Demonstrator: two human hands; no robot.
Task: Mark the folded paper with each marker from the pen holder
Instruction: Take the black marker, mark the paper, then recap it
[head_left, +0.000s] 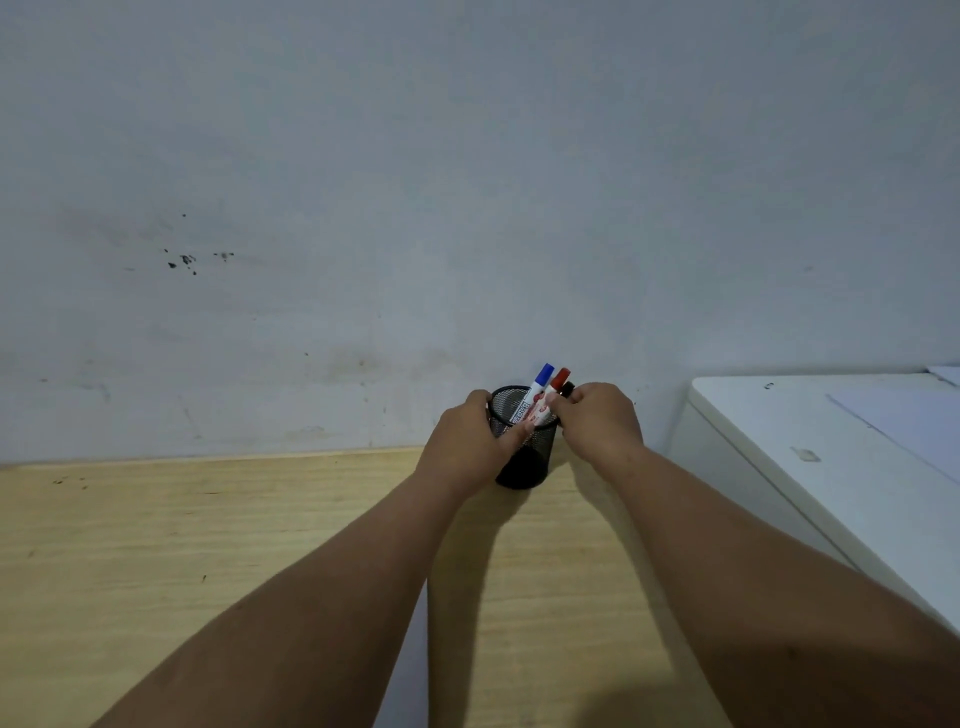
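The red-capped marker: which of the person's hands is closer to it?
Right. The right hand has its fingertips at the red-capped marker; the left hand grips the pen holder on its far side.

Dim, flat light washed the frame; soft arm shadows fell across the wooden desk (156, 545) at lower centre, edges bowed, slightly soft throughout.

Likely office or study: wooden desk (208, 545), mesh pen holder (519, 470), scuffed wall (363, 182).
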